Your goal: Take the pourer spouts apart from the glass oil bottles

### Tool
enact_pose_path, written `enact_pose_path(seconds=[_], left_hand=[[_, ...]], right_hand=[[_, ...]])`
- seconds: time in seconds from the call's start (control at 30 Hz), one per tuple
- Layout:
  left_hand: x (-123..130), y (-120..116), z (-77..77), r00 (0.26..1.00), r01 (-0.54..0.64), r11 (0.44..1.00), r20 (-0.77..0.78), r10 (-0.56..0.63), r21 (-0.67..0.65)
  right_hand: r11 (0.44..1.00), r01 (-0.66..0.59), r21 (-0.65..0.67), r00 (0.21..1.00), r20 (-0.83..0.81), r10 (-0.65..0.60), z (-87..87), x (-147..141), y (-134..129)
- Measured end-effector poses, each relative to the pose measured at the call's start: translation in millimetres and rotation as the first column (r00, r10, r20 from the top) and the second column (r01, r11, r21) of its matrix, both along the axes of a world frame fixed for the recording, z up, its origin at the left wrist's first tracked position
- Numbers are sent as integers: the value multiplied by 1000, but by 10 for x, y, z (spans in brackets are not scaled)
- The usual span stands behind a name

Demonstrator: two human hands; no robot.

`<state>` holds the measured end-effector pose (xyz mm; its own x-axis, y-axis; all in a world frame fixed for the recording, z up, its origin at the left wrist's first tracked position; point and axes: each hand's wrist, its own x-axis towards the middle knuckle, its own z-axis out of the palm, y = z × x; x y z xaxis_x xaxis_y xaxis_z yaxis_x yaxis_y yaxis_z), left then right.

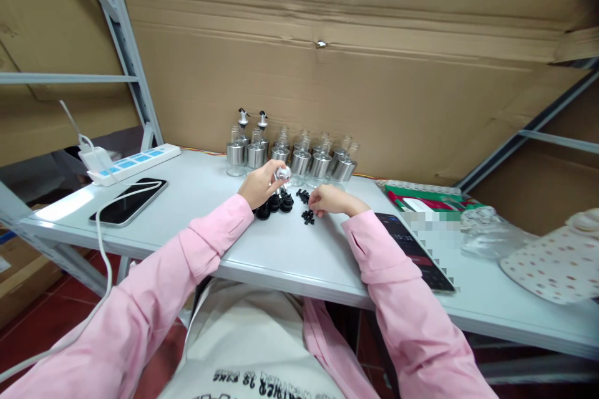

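Note:
My left hand (260,184) is closed around a shiny silver bottle-pourer top (282,173), held just above the table. Below it lies a cluster of black round stopper pieces (276,203), partly hidden by that hand. My right hand (330,201) has its fingers pinched together at the small black plastic parts (307,217); what sits between the fingertips is too small to tell. Behind both hands stand several glass bottles with silver sleeves (299,159) and open necks. Two bottles at the back left carry silver and black pourers (243,117).
On the left lie a phone (133,201) with a white cable and a power strip (140,162). To the right are a tablet-like device (423,255), green and red packaging (405,198) and a dotted white pouch (556,262). Cardboard (337,87) walls the table's back.

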<state>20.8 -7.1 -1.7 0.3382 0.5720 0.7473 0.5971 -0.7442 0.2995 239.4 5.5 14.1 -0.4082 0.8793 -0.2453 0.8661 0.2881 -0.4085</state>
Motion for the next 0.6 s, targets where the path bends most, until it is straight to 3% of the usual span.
enact_pose_path(seconds=[0.17, 0.6], left_hand=[[1, -14, 7, 1000, 3, 1000, 16, -3, -21], [4, -32, 17, 1000, 0, 997, 27, 2, -78]], right_hand=[[998, -21, 65, 999, 45, 18, 24, -37, -26], [998, -42, 48, 996, 84, 38, 110, -139, -128]])
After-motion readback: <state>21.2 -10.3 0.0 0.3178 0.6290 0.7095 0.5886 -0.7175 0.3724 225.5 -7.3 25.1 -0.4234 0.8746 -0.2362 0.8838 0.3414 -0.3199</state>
